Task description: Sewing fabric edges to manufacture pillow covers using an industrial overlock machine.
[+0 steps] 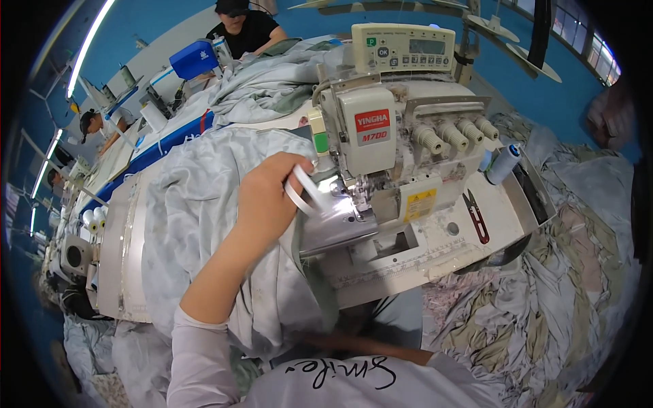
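Note:
My left hand [266,192] is closed, pinching a looped white band [297,199] beside the needle area of an overlock sewing machine [367,136]. The band's loop hangs over the shiny metal plate [340,221] under the lit presser foot. Pale grey-green cloth [197,183] drapes over the left side of the table and under my left forearm. My right forearm [381,348] reaches leftward in front of my body, low near the hanging cloth. Its hand [323,341] lies in shadow, and the fingers cannot be made out.
Red-handled thread snips [478,221] lie on the machine bed's right, near a pale blue thread spool [503,164]. A control panel [405,49] tops the machine. Cloth heaps [517,306] surround the right side. A person [245,30] sits beyond; another works far left.

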